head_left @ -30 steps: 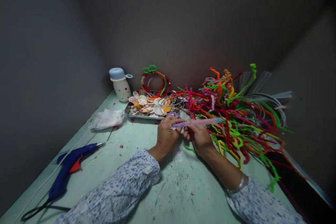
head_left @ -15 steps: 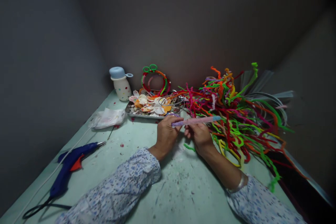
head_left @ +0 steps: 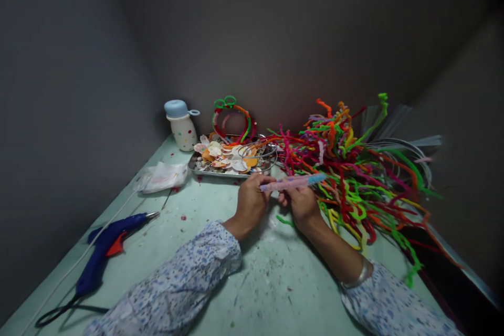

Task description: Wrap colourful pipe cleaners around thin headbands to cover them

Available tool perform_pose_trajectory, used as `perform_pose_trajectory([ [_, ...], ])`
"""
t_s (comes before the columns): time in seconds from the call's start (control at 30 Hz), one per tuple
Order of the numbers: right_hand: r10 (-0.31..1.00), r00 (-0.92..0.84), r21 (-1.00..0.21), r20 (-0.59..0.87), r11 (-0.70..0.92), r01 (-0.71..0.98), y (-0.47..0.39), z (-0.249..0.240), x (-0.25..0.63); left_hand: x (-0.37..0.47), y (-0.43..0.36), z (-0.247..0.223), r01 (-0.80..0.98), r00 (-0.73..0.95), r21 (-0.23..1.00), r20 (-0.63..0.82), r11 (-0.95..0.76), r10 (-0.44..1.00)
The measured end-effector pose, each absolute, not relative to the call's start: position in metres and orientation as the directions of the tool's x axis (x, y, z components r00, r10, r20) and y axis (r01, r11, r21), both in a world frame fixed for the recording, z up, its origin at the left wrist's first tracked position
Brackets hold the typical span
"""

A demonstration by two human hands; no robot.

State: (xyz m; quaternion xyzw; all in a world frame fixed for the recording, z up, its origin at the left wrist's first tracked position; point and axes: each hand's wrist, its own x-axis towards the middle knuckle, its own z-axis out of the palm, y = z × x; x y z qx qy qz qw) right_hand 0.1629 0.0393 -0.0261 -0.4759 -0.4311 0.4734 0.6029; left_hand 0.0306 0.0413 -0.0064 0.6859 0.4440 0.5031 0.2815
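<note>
Between both hands is a headband wrapped in fuzzy pipe cleaner, seen nearly edge-on. Its colour runs from purple at the left through pink to light blue at the right. My left hand is closed on the purple end, thumb along the top. My right hand pinches the band from below near its middle, fingers curled. What lies inside the fingers is partly hidden. A short green pipe cleaner lies on the table between the wrists.
A metal tray holds flower-shaped pieces; a colourful wrapped headband stands there. A large pipe cleaner heap spreads at right. At left are a blue glue gun with cord, a plastic packet and a lidded bottle.
The headband has turned slightly in my hands and its blue end has shifted a little left. Both hands keep almost the same place.
</note>
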Motion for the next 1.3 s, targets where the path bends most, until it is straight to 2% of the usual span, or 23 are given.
perform_pose_trajectory([
  [0.27, 0.981, 0.184, -0.989, 0.062, 0.085, -0.122, 0.039, -0.03, 0.165, 0.031, 0.044, -0.011, 0.266, 0.098, 0.876, 0.39, -0.402, 0.915],
  [0.57, 0.985, 0.163, -0.991, 0.058, 0.076, -0.107, 0.041, -0.03, 0.168, 0.033, 0.044, -0.002, 0.113, 0.141, 0.972, 0.19, -0.206, 0.972],
  [0.83, 0.987, 0.158, -0.99, 0.041, 0.061, -0.124, 0.044, -0.032, 0.169, 0.033, 0.044, -0.003, 0.168, 0.113, 0.968, 0.171, -0.188, 0.979],
  [1.3, 0.99, 0.141, -0.989, 0.03, 0.05, -0.139, 0.045, -0.034, 0.171, 0.035, 0.048, 0.0, 0.055, 0.179, 0.995, 0.07, -0.081, 0.981],
])
